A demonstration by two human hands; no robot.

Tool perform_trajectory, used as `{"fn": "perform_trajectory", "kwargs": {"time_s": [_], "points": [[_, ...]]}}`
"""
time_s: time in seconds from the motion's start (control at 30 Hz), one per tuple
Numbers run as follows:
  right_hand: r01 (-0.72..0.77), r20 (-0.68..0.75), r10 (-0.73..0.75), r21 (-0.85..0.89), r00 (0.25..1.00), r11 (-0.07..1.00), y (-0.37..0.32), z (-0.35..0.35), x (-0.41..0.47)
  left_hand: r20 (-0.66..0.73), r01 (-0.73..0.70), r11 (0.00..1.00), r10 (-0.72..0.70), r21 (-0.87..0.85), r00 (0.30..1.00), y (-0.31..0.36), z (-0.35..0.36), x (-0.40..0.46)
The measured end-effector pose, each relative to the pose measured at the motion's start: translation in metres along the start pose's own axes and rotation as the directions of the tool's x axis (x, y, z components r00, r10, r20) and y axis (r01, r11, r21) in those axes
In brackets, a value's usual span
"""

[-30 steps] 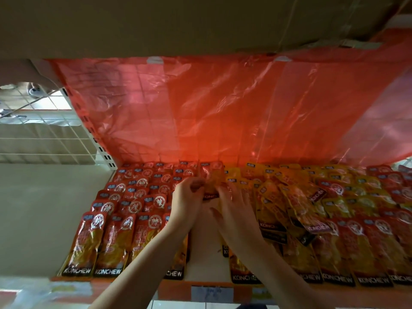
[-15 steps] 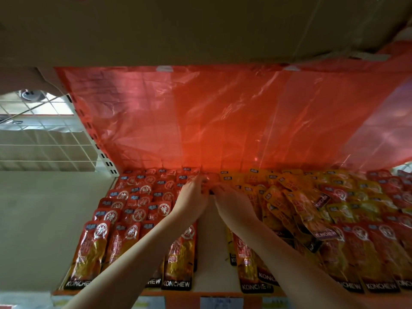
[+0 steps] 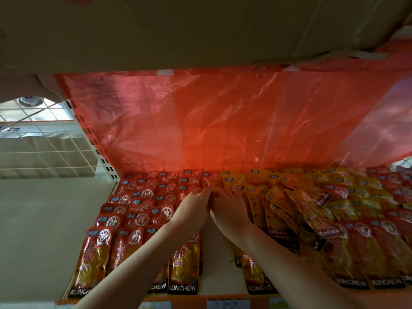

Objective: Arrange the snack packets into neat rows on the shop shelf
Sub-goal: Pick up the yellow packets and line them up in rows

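Red snack packets lie in overlapping rows on the left of the shop shelf. Yellow packets lie jumbled right of the middle, with more red ones at the far right. My left hand and my right hand meet side by side deep in the middle gap. Their fingertips pinch the near edge of one red packet lying at the back row, between the red and yellow columns. My forearms hide some of the front packets.
A red plastic sheet covers the shelf's back wall. The underside of the shelf above hangs low overhead. A white wire grid stands to the left. A price-label rail runs along the front edge.
Both hands have slid the red packet away from me, from mid-shelf to the back row. The view has moved closer to the shelf.
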State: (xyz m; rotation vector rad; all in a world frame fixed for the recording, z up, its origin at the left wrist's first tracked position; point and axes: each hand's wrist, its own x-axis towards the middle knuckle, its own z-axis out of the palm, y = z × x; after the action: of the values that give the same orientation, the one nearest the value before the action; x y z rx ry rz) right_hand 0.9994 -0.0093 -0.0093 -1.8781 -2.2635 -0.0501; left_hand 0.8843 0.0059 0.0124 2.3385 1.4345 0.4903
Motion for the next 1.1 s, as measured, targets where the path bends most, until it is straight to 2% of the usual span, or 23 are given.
{"fn": "perform_trajectory", "kwargs": {"time_s": [0.07, 0.17, 0.33, 0.43, 0.53, 0.6, 0.67, 0.83, 1.1], "points": [[-0.012, -0.033, 0.012, 0.0, 0.999, 1.0, 0.004, 0.002, 0.001, -0.03, 0.023, 1.0, -0.023, -0.01, 0.999, 0.002, -0.001, 0.0], [0.049, -0.012, -0.049, 0.048, 0.999, 0.998, 0.009, 0.003, 0.005, -0.06, 0.082, 0.996, -0.08, 0.02, 0.995, 0.005, -0.005, -0.002], [0.106, 0.038, -0.105, -0.034, 0.994, 0.994, 0.013, 0.003, 0.006, -0.137, 0.094, 0.993, -0.085, 0.065, 0.987, 0.01, -0.008, -0.011], [0.081, 0.029, -0.083, 0.045, 0.996, 0.996, 0.015, -0.009, 0.002, -0.163, 0.056, 0.998, -0.053, 0.017, 0.985, 0.019, -0.008, -0.021], [-0.003, -0.08, 0.021, 0.227, 0.997, 0.974, 0.027, -0.029, -0.016, -0.207, 0.021, 0.993, -0.045, -0.116, 0.977, 0.034, -0.009, -0.037], [-0.029, -0.184, 0.101, 0.361, 0.978, 0.932, 0.041, -0.038, -0.036, -0.188, 0.038, 0.981, -0.075, -0.191, 0.979, 0.043, -0.002, -0.045], [-0.056, -0.23, 0.166, 0.422, 0.959, 0.905, 0.054, -0.044, -0.061, -0.13, 0.076, 0.969, -0.109, -0.236, 0.985, 0.048, 0.01, -0.05], [-0.069, -0.286, 0.223, 0.464, 0.932, 0.883, 0.066, -0.039, -0.111, -0.002, 0.131, 0.944, -0.138, -0.303, 0.99, 0.055, 0.038, -0.054], [-0.083, -0.254, 0.199, 0.406, 0.946, 0.91, 0.058, -0.01, -0.135, 0.018, 0.246, 0.902, -0.256, -0.354, 0.966, 0.066, 0.053, -0.058]]}}
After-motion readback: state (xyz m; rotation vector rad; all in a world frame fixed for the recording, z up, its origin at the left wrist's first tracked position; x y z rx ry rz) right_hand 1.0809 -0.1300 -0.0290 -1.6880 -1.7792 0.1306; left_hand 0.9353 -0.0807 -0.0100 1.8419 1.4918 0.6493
